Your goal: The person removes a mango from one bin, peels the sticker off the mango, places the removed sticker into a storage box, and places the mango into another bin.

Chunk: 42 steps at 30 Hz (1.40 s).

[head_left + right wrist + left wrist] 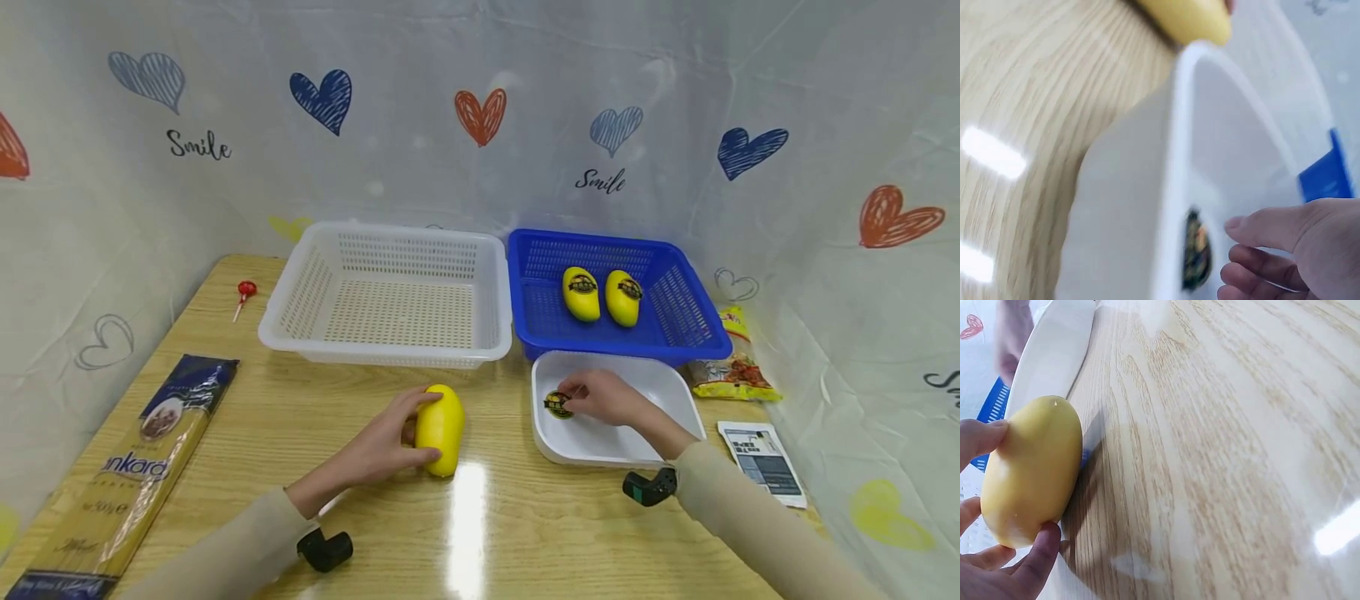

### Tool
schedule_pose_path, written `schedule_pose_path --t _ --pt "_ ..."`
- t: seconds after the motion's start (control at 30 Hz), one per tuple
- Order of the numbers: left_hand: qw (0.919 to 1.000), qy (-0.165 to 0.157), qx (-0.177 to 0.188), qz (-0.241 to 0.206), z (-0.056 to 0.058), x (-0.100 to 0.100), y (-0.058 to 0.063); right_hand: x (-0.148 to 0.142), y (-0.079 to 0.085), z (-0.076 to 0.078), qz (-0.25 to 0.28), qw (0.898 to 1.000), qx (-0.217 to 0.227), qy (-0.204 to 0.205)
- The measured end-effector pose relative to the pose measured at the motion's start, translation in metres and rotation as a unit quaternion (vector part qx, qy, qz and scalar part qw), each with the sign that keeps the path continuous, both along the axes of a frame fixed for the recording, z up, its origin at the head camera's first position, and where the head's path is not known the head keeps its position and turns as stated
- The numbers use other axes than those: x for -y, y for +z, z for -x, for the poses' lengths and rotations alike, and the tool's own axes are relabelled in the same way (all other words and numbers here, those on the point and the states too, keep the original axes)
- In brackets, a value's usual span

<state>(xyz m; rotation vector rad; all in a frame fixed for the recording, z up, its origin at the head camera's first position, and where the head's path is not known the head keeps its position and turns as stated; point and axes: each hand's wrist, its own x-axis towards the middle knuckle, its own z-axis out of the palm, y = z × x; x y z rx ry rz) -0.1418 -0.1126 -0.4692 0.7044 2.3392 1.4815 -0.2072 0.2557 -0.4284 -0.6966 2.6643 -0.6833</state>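
A yellow mango [440, 431] with no label on its visible side is gripped on the wood table by my left hand [386, 442]. In the left wrist view, the thumb and fingers spread round the mango [1034, 469]. My right hand [606, 397] reaches into the white tray [617, 456], its fingers loosely bent at a black-and-gold oval sticker [557, 406]. The right wrist view shows the sticker [1196, 253] just beyond the thumb tip, with a small gap between them. Two mangoes [581, 294] bearing such stickers lie in the blue basket [536, 296].
A white basket [405, 354] stands behind my left hand. At left lie a spaghetti pack [142, 467] and a red lollipop [246, 289]. To the right are a yellow snack bag [738, 362] and a white-and-grey packet [763, 462]. A printed curtain encloses the table.
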Motion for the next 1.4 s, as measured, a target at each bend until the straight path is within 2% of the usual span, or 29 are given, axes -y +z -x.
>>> schedule_pose_path --t 0.2,0.3,0.4,0.53,0.6,0.7,0.83,0.9,1.0,1.07,1.17,1.23,1.3,1.33,1.4 --pt "0.9999 -0.001 -0.008 -0.008 -0.002 0.001 -0.001 0.029 0.031 -0.018 0.086 0.996 -0.021 0.021" --pt "0.9997 -0.003 -0.007 -0.023 -0.005 -0.001 -0.002 0.051 0.039 -0.032 0.123 0.992 -0.017 0.037" --pt "0.9987 -0.004 0.014 -0.048 -0.009 -0.004 -0.005 0.074 0.036 -0.046 0.148 0.988 0.008 0.054" --pt "0.9967 -0.002 0.036 -0.073 -0.013 -0.009 -0.009 0.102 0.024 -0.060 0.155 0.985 0.044 0.062" --pt "0.9971 0.002 0.030 -0.070 -0.015 -0.009 -0.009 0.113 0.017 -0.065 0.151 0.986 0.046 0.061" --pt "0.9983 -0.001 0.016 -0.056 -0.018 -0.007 -0.008 0.125 0.008 -0.069 0.133 0.989 0.025 0.061" --pt "0.9994 -0.033 -0.004 -0.012 -0.016 0.003 0.001 0.133 -0.002 -0.072 0.119 0.991 -0.002 0.054" --pt "0.9981 -0.055 -0.018 0.020 -0.014 0.011 0.010 0.135 -0.005 -0.073 0.121 0.992 0.004 0.048" --pt "0.9933 -0.081 -0.050 0.066 -0.009 0.027 0.029 0.138 -0.010 -0.074 0.114 0.992 0.020 0.047" --pt "0.9906 -0.084 -0.072 0.079 -0.004 0.039 0.045 0.139 -0.012 -0.074 0.112 0.992 0.034 0.050" --pt "0.9877 -0.060 -0.123 0.076 0.010 0.062 0.069 0.140 -0.013 -0.074 0.110 0.991 0.043 0.058" --pt "0.9844 -0.016 -0.158 0.077 0.021 0.079 0.085 0.140 -0.013 -0.074 0.111 0.991 0.047 0.061" --pt "0.9771 0.038 -0.190 0.088 0.035 0.098 0.097 0.139 -0.014 -0.074 0.111 0.991 0.046 0.065" --pt "0.9735 0.069 -0.193 0.102 0.042 0.108 0.101 0.139 -0.013 -0.073 0.113 0.990 0.046 0.066" --pt "0.9689 0.122 -0.172 0.128 0.055 0.130 0.106 0.139 -0.013 -0.073 0.115 0.990 0.045 0.069"
